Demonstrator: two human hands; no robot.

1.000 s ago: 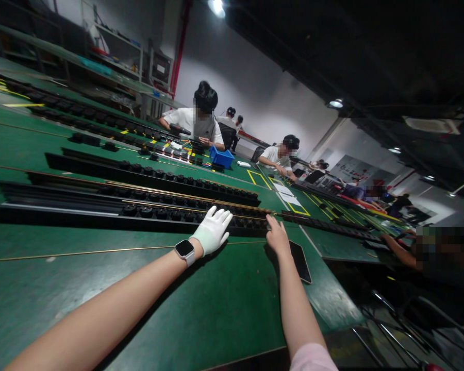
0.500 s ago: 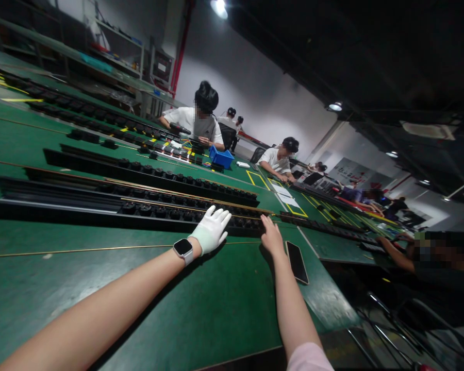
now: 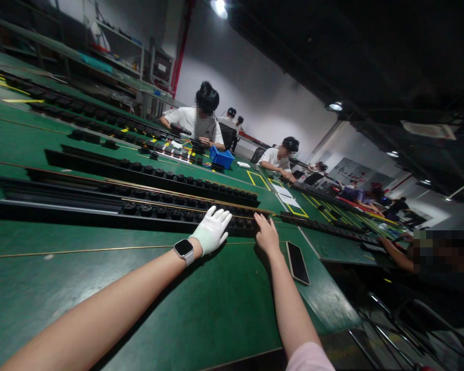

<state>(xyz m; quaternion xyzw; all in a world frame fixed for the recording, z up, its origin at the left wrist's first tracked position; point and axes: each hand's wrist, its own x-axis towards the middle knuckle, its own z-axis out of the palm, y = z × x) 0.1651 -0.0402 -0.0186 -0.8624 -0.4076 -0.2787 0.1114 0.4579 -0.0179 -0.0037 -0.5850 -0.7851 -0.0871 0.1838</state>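
Note:
My left hand (image 3: pixel 213 230) wears a white glove and lies stretched out, fingers spread, its tips against the near edge of a long black strip (image 3: pixel 100 214) studded with round black sockets. A smartwatch (image 3: pixel 184 249) sits on that wrist. My right hand (image 3: pixel 266 234) is bare, fingers extended, its tips touching the right end of the same strip. Neither hand holds anything. A thin brass rod (image 3: pixel 81 251) lies on the green table (image 3: pixel 216 309) just in front of the strip.
A dark phone (image 3: pixel 297 262) lies right of my right hand, near the table edge. More black strips (image 3: pixel 150 178) run across behind. A blue bin (image 3: pixel 221 156) and several seated people work farther back. Another person's arm (image 3: pixel 392 252) rests at the right.
My right hand has slid slightly left along the strip's end, closer to my left hand. My left hand has stayed in place.

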